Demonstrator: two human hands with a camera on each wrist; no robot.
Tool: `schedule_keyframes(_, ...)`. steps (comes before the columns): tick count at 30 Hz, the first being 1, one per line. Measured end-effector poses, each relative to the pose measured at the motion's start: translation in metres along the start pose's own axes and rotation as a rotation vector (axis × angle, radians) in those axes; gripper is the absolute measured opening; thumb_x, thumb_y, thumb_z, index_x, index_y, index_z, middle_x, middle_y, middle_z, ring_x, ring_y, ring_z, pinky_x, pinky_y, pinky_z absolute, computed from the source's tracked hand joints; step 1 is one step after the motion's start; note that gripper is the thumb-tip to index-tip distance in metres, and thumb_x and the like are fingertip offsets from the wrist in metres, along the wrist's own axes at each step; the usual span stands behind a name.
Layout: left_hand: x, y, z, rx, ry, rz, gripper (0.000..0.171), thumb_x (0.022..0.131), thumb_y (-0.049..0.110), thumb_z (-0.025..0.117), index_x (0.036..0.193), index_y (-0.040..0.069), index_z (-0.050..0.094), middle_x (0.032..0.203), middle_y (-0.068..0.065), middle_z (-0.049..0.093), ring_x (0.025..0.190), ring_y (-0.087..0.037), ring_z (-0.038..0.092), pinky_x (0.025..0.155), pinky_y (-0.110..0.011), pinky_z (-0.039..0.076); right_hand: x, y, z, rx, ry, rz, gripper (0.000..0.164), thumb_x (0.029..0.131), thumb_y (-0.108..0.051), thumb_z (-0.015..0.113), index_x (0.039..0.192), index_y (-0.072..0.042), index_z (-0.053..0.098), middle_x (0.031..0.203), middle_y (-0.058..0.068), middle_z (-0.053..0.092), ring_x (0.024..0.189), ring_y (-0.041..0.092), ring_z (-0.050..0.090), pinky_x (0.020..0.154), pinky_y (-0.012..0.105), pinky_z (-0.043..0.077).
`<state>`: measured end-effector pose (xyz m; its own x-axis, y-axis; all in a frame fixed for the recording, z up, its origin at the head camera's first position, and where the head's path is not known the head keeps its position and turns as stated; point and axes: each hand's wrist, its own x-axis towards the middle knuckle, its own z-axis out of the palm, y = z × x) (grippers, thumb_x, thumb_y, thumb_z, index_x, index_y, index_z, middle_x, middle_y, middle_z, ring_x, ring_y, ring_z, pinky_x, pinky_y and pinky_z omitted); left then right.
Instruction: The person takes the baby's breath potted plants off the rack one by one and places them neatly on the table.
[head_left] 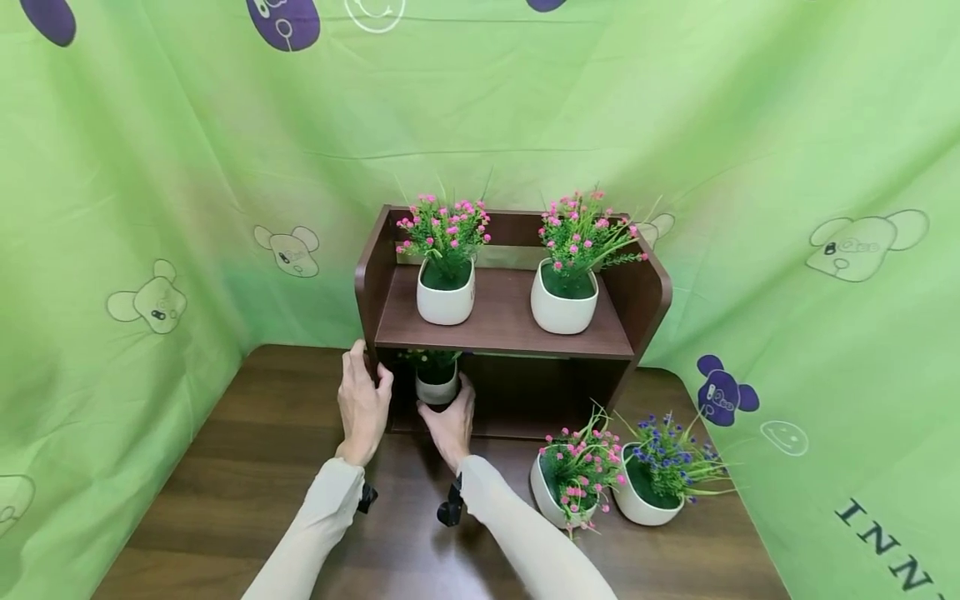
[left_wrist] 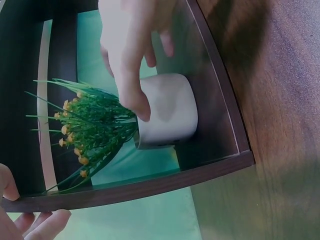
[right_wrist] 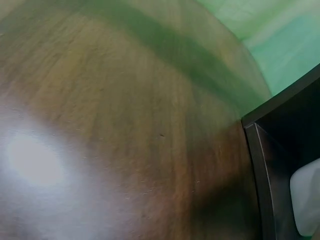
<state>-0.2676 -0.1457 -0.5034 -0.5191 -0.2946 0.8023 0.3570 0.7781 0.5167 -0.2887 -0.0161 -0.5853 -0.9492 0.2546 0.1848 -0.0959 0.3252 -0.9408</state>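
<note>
My left hand (head_left: 362, 404) grips the left side panel of a dark brown two-tier shelf (head_left: 502, 310). The left wrist view has its fingers (left_wrist: 47, 226) outside the panel and the thumb on the inner side. Inside the lower compartment, near the left panel, my right hand (head_left: 452, 421) holds a white pot (head_left: 437, 390) with a yellow-flowered plant (left_wrist: 82, 132). Its thumb lies along the pot near the rim; other fingers are partly hidden behind. The upper board hides part of the plant in the head view. Only the pot's edge (right_wrist: 306, 197) shows in the right wrist view.
On the upper tier stand two white pots with pink flowers, one left (head_left: 446, 302) and one right (head_left: 564, 310). At the table's right are another pink-flowered pot (head_left: 551, 492) and a blue-flowered pot (head_left: 647, 504). A green printed curtain (head_left: 480, 100) hangs behind the wooden table (head_left: 247, 450).
</note>
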Motion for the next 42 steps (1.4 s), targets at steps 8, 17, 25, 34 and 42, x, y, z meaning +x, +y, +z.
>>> schedule_keyframes(8,0.001,0.001,0.001,0.005,0.003,0.001,0.051,0.089,-0.007,0.064,0.136,0.004,0.047,0.096,-0.021,0.053,0.061,-0.037,0.048,0.05,-0.05,0.044,0.018,0.004,0.018,0.001,0.044,-0.033,0.097,0.077,-0.013,0.089,0.157,-0.006,0.036,0.153,0.022,0.043,0.139,0.045,0.045,0.111,0.059,0.04)
schedule_keyframes(17,0.002,0.0,-0.002,0.016,-0.004,-0.009,0.051,0.089,-0.007,0.065,0.136,0.004,0.047,0.097,-0.022,0.054,0.063,-0.036,0.05,0.051,-0.049,0.044,0.029,0.005,0.032,0.025,0.053,-0.055,0.098,0.079,-0.011,0.09,0.157,-0.006,0.032,0.152,0.027,0.04,0.139,0.049,0.043,0.11,0.064,0.04)
schedule_keyframes(25,-0.001,0.0,0.0,0.024,-0.014,-0.016,0.051,0.09,-0.007,0.064,0.137,0.005,0.046,0.098,-0.021,0.054,0.06,-0.034,0.047,0.05,-0.048,0.044,0.035,0.013,0.035,0.036,0.04,-0.062,0.103,0.078,-0.012,0.09,0.16,-0.007,0.027,0.156,0.029,0.036,0.142,0.053,0.039,0.111,0.067,0.037)
schedule_keyframes(34,-0.001,0.001,0.003,0.018,-0.008,-0.012,0.052,0.089,-0.008,0.065,0.137,0.004,0.047,0.097,-0.021,0.054,0.066,-0.033,0.048,0.053,-0.047,0.045,0.043,0.013,0.032,0.032,0.003,0.011,0.106,0.078,-0.016,0.091,0.162,-0.008,0.026,0.16,0.027,0.035,0.146,0.049,0.037,0.114,0.062,0.037)
schedule_keyframes(42,-0.002,-0.003,0.003,0.034,0.007,-0.003,0.055,0.088,-0.01,0.066,0.137,0.004,0.047,0.096,-0.021,0.054,0.066,-0.034,0.05,0.053,-0.048,0.046,0.044,0.012,0.034,0.032,-0.008,0.017,0.103,0.078,-0.015,0.09,0.161,-0.005,0.03,0.155,0.027,0.045,0.143,0.046,0.044,0.115,0.058,0.037)
